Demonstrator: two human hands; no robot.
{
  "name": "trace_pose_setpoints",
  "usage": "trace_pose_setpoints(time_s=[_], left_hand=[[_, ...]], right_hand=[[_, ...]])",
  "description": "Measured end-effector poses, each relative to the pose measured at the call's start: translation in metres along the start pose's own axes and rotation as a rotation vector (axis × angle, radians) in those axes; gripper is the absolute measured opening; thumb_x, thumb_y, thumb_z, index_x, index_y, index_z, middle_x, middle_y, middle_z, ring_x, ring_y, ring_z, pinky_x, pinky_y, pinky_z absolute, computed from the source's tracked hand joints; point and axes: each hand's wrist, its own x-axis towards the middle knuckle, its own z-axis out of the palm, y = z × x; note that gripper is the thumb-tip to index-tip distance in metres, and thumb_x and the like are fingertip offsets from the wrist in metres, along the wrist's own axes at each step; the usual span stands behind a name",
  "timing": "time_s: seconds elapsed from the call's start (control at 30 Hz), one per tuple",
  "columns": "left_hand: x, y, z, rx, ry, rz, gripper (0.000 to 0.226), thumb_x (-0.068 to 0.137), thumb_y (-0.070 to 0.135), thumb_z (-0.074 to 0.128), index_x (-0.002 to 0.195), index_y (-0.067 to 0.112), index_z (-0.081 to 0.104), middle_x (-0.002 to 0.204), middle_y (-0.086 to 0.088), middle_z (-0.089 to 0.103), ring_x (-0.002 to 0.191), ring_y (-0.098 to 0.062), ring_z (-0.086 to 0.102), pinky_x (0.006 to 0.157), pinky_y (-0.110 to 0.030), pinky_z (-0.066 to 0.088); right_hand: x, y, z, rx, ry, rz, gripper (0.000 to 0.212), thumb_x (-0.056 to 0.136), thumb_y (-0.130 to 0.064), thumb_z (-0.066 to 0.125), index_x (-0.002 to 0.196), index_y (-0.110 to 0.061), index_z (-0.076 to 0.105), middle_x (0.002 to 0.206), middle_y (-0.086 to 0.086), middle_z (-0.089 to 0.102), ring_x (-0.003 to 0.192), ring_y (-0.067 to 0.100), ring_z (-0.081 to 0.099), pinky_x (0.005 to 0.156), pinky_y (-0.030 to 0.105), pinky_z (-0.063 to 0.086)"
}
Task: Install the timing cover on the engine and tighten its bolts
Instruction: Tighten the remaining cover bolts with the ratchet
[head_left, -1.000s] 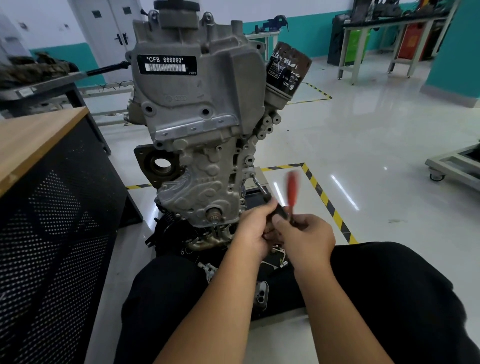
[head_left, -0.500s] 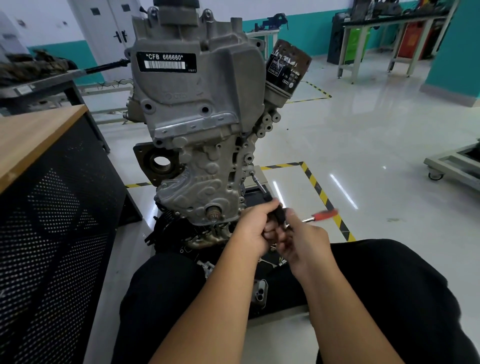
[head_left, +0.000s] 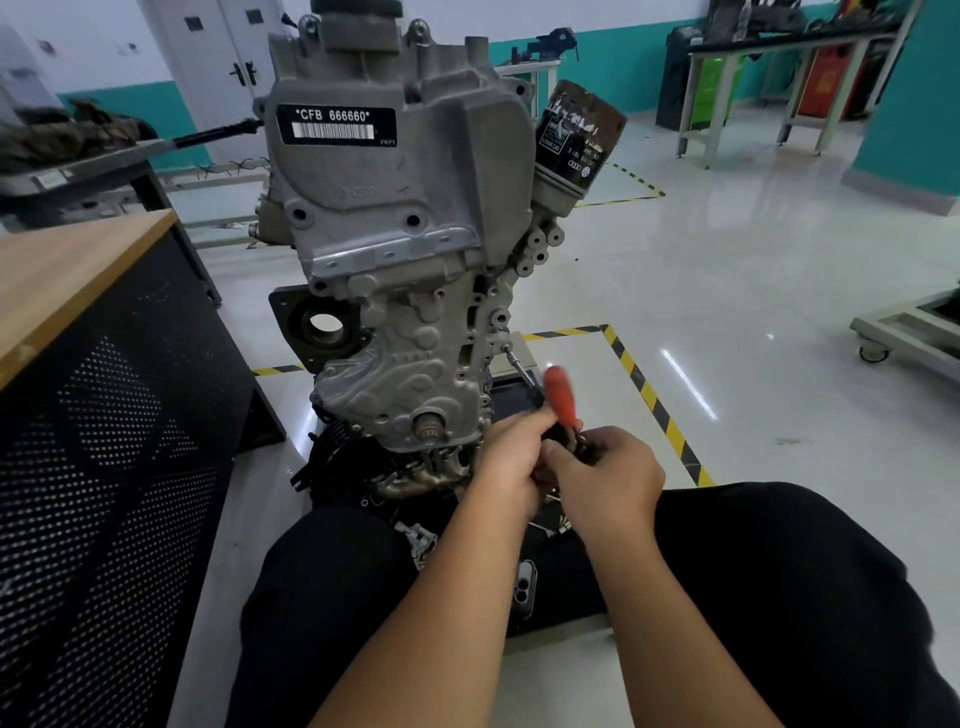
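A big workshop room (head_left: 727, 249) with a shiny pale floor, teal and white walls, yellow-and-black tape lines (head_left: 649, 395) on the floor. White door (head_left: 223, 67) at the back left. Metal tables (head_left: 779, 67) far off at the back right. A black mesh bench with a wooden top (head_left: 78, 270) close on the left.

In the middle, a grey engine (head_left: 395, 218) standing up tall, with a black label reading "CFB 666660" (head_left: 335, 124). A dark oil filter (head_left: 574, 135) sticking out, tilted, on the upper right side. Timing cover (head_left: 400, 384) sitting on the lower front of the engine, bumpy and grey, with a round shaft end (head_left: 428, 428) poking out near its bottom.

Low and right of the cover, 2 bare hands close together, touching. Left hand (head_left: 511, 462) curled around the dark part of a tool. Right hand (head_left: 608, 478) curled around the same tool from the other side. Orange handle (head_left: 561, 397) blurry, pointing up above the fingers. Thin metal shaft (head_left: 519, 366) reaching from the hands up to the right edge of the engine. Black trousers (head_left: 779, 597) at the bottom, and a phone (head_left: 522, 590) lying between the knees.
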Motion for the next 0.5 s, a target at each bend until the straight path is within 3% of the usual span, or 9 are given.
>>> trace_pose_setpoints(time_s=[0.03,0.07,0.13,0.2,0.27,0.37,0.43,0.5], left_hand=[[0.001,0.0,0.0,0.004,-0.014,-0.006,0.028,0.065,0.037,0.089,0.073,0.012,0.078,0.083,-0.012,0.073,0.066,-0.023,0.066,0.066,-0.034,0.058],[0.001,0.002,-0.001,0.022,-0.022,-0.025,0.03,0.07,0.041,0.088,0.072,0.013,0.077,0.077,-0.01,0.07,0.057,-0.021,0.061,0.057,-0.029,0.054],[0.003,0.002,-0.003,0.045,0.014,-0.071,0.032,0.08,0.044,0.082,0.072,0.015,0.072,0.056,-0.004,0.057,0.038,-0.015,0.045,0.039,-0.019,0.037],[0.004,0.0,-0.003,0.059,0.056,-0.041,0.029,0.085,0.039,0.08,0.07,0.016,0.07,0.047,-0.001,0.052,0.035,-0.013,0.042,0.036,-0.017,0.031],[0.003,-0.003,-0.003,0.062,0.078,0.017,0.031,0.087,0.032,0.079,0.06,0.018,0.074,0.048,0.001,0.056,0.035,-0.011,0.045,0.036,-0.018,0.029],[0.001,-0.004,-0.002,0.001,0.086,0.016,0.026,0.083,0.032,0.083,0.064,0.016,0.074,0.065,-0.004,0.063,0.044,-0.013,0.049,0.041,-0.02,0.032],[0.002,-0.002,-0.001,-0.026,0.076,-0.02,0.028,0.08,0.036,0.084,0.074,0.015,0.067,0.066,-0.005,0.057,0.049,-0.014,0.047,0.044,-0.021,0.033],[0.002,0.0,-0.002,-0.017,0.05,-0.074,0.033,0.082,0.041,0.081,0.073,0.014,0.064,0.053,-0.001,0.042,0.041,-0.013,0.034,0.04,-0.019,0.028]], right_hand=[[-0.002,0.0,0.002,0.091,-0.02,0.023,0.022,0.082,-0.033,0.084,0.071,-0.023,0.067,0.064,-0.005,0.069,0.058,0.01,0.065,0.049,0.017,0.043],[-0.001,-0.002,0.002,0.249,-0.058,0.12,0.023,0.084,-0.033,0.081,0.072,-0.019,0.069,0.062,-0.001,0.07,0.053,0.015,0.065,0.048,0.023,0.047],[-0.004,-0.011,-0.001,0.726,-0.207,0.47,0.033,0.095,-0.035,0.071,0.077,-0.008,0.068,0.057,0.007,0.064,0.041,0.015,0.052,0.04,0.024,0.041],[0.0,-0.013,-0.004,0.987,-0.279,0.692,0.038,0.102,-0.039,0.061,0.085,-0.005,0.065,0.057,0.006,0.057,0.036,0.01,0.044,0.035,0.019,0.034],[0.0,-0.01,-0.005,0.746,-0.217,0.551,0.03,0.099,-0.031,0.067,0.085,-0.005,0.066,0.056,0.003,0.06,0.039,0.012,0.05,0.039,0.021,0.038],[0.001,-0.005,-0.006,-0.005,-0.003,0.018,0.022,0.088,-0.031,0.078,0.071,-0.019,0.07,0.06,-0.007,0.068,0.058,0.012,0.067,0.05,0.02,0.043],[0.0,-0.006,-0.005,-0.027,0.003,-0.051,0.028,0.087,-0.035,0.078,0.065,-0.02,0.067,0.055,-0.008,0.065,0.052,0.009,0.063,0.048,0.018,0.04],[0.004,-0.009,-0.007,0.32,-0.098,0.193,0.033,0.092,-0.036,0.073,0.071,-0.011,0.067,0.052,-0.002,0.063,0.045,0.016,0.055,0.044,0.023,0.041]])
